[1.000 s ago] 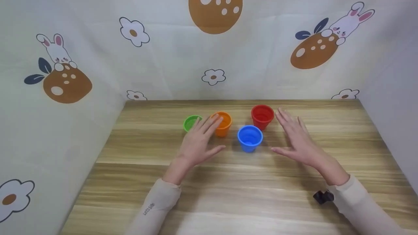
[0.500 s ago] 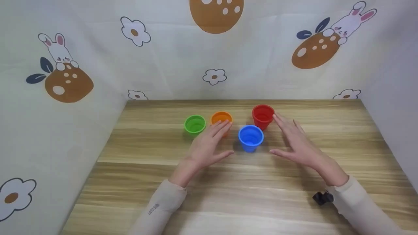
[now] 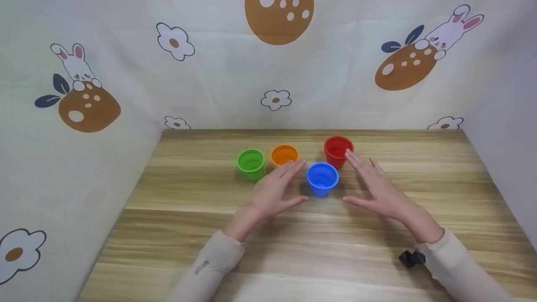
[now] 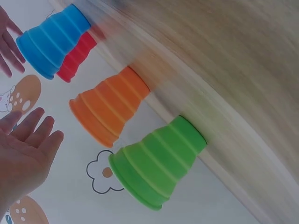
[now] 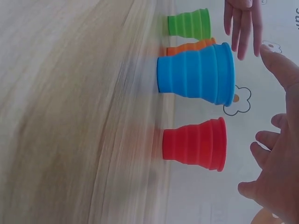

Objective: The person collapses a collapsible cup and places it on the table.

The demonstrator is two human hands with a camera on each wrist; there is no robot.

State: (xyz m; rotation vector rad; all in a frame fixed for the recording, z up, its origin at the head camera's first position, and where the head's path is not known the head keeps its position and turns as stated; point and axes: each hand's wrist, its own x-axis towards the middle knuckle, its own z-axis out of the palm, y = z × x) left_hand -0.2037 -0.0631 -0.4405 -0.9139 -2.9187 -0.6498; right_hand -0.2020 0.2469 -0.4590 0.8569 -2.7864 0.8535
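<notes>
Four ribbed cups stand upright on the wooden table, mouths up: a green cup (image 3: 251,164), an orange cup (image 3: 285,154), a blue cup (image 3: 321,179) and a red cup (image 3: 338,152). Blue is nearest the person. My left hand (image 3: 275,193) hovers left of the blue cup with straight fingers, hiding the lower part of the orange cup in the head view. To the right of the blue cup hovers my right hand (image 3: 379,188), its fingertips overlapping the red cup's rim in that view. Both wrist views show the hands apart from the cups, above rim height, holding nothing.
Behind the table (image 3: 176,235) hangs a pale cloth (image 3: 218,75) printed with rabbits and flowers, and it continues along the left side. A small black object (image 3: 412,258) is at the right sleeve (image 3: 451,256).
My left hand has moved right, from over the green and orange cups toward the blue one. The right hand has shifted slightly left. The cups have stayed put.
</notes>
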